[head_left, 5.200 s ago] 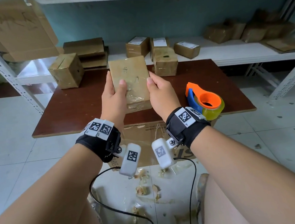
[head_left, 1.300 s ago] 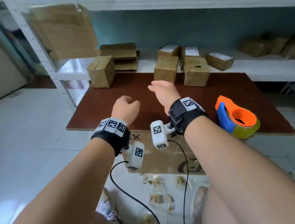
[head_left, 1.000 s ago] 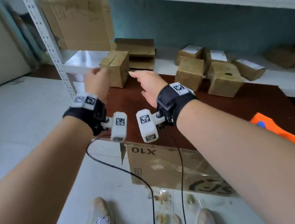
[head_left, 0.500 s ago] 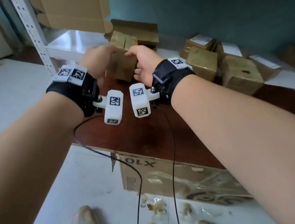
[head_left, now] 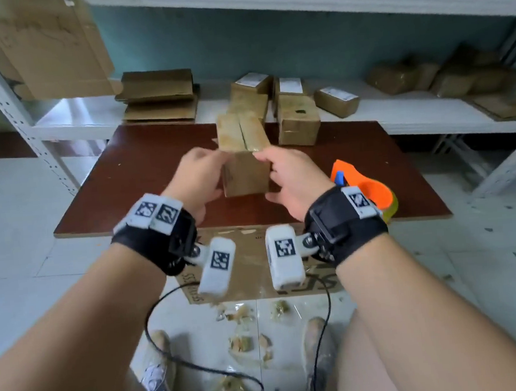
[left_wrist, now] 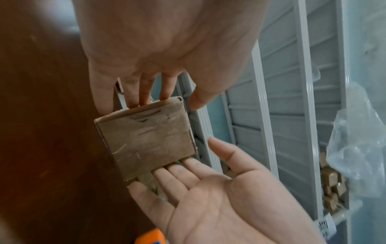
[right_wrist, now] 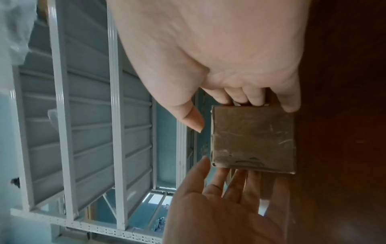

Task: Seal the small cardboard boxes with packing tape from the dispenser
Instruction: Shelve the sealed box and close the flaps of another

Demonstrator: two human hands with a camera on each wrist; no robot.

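At the near edge of the scene, pale floor tiles (head_left: 23,244) were strewn with crumpled scraps of tape (head_left: 243,341), and a flattened sheet of printed cardboard (head_left: 255,257) was propped under the front of the low table (head_left: 145,185), whose top was a dark reddish-brown board, smooth and slightly scuffed. Just beyond the table's front edge, a small cardboard box (head_left: 245,171) was held between both hands, upright, with its two top flaps closed and an untaped seam left showing between them; whether its base touched the board could not be told. The box was pressed from its left side by the left hand (head_left: 198,175), fingers nearly straight along the side and thumb apart from it, and from its right side by the right hand (head_left: 292,177) in the same flat, uncurled way, as was seen in both wrist views, where the box's near face (left_wrist: 146,132) appeared worn, fibrous and streaked with old tape residue. Beside the right wrist, near the table's right front corner, the tape dispenser (head_left: 364,187) was seen lying on the board, an orange and blue plastic body around a yellowish roll. Farther back on the board, two other brown boxes (head_left: 297,121) were set close together. Behind them, a white metal shelf (head_left: 84,116) carried flattened cartons (head_left: 159,98), labelled parcels (head_left: 335,101) and wrapped bundles (head_left: 426,74), and the room was closed off by a blue-green wall (head_left: 269,46).
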